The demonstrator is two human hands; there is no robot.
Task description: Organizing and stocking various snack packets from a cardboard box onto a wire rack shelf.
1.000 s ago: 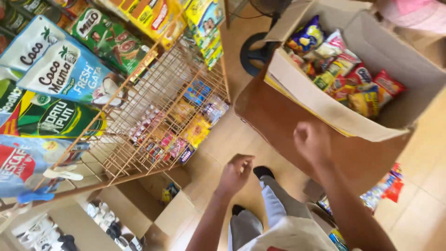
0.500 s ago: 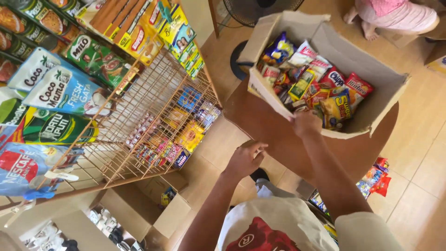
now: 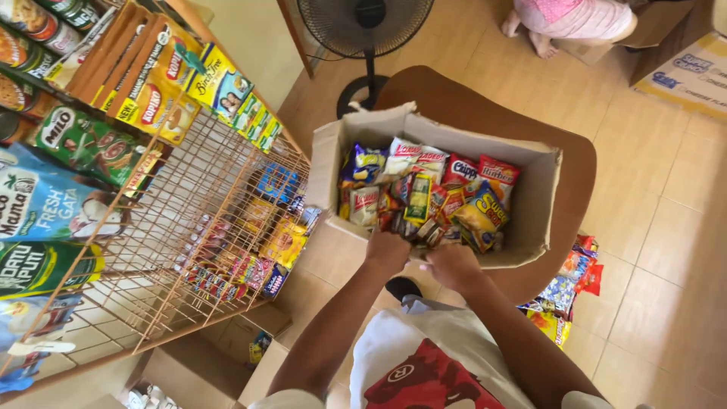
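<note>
Far left there's a wire rack (image 3: 219, 227) with small sachets along its lower edge. Next over, the left hand (image 3: 386, 254) and right hand (image 3: 452, 266) sit side by side at the near edge of the cardboard box (image 3: 530, 220), fingers curled into the snack packets (image 3: 424, 198); can't tell what they're pinching. The box rests on a brown chair (image 3: 564, 159).

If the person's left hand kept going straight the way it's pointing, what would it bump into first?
Most likely the snack packets packed in the cardboard box. The left hand is already at the box's near edge, pointing in over them, though depth is hard to judge from above.
</note>
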